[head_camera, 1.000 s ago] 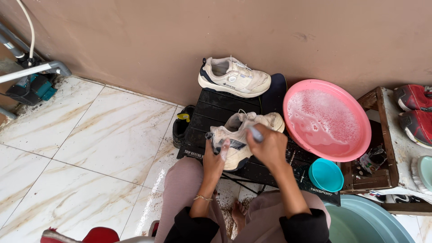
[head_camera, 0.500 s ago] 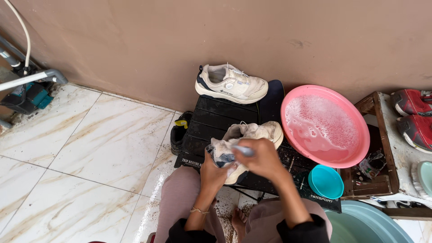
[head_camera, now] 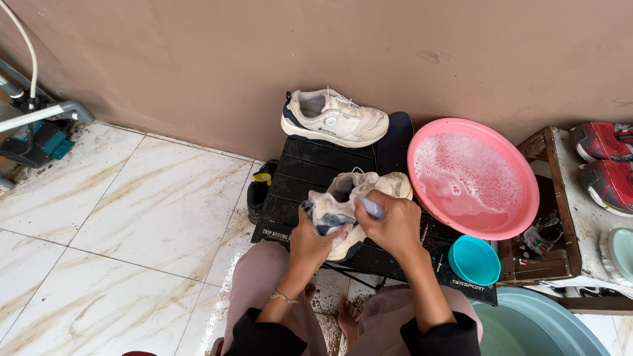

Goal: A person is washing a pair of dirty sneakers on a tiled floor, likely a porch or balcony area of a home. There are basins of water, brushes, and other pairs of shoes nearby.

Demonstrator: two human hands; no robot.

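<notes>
Down on the black desk point(head_camera: 310, 168): left hand point(head_camera: 310, 244) clamped round the heel of a soapy cream sneaker point(head_camera: 356, 198), right hand point(head_camera: 394, 224) closed tight on a grey brush handle point(head_camera: 371, 207) against its side. Beside these, second sneaker point(head_camera: 336, 118) near the wall, pink basin point(head_camera: 472, 177) of suds, small teal bowl point(head_camera: 473, 260).

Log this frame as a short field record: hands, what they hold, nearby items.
left hand: grips heel end of the cream sneaker
right hand: holds a brush handle against that sneaker
surface: black slatted table
second sneaker: upright at the table's far edge, by the wall
pink basin: right of the table, sudsy water inside
teal bowl: below the basin
red shoes: far right
floor: marble tiles
</notes>
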